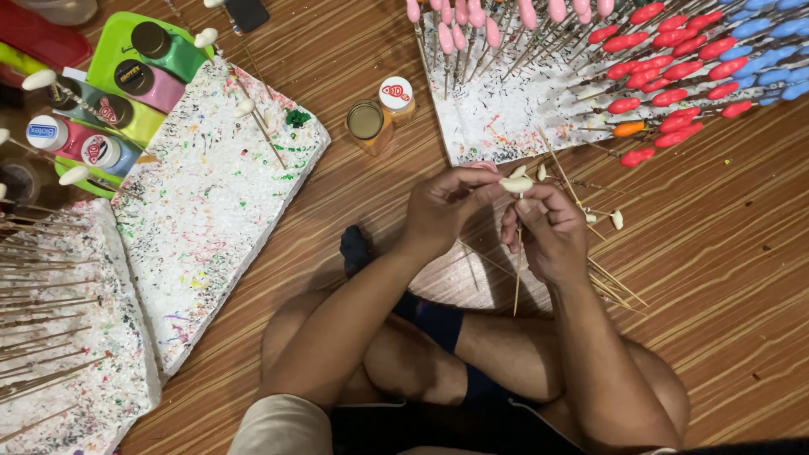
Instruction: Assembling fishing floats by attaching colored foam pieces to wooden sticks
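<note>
My left hand (442,211) pinches a small cream-white oval piece (516,184) between thumb and fingers. My right hand (548,232) grips a thin bamboo stick (517,282) that runs down from under that piece, so the piece sits at the stick's top end. Both hands meet above my crossed legs on the wooden floor. More bare sticks (611,282) and a few loose white pieces (617,220) lie just right of my right hand.
A paint-spattered white foam board (215,211) lies to the left. Another foam board (489,118) ahead holds several sticks with pink, red and blue tips. An open paint jar (366,125) stands between them. A green tray (114,42) of paint jars sits top left.
</note>
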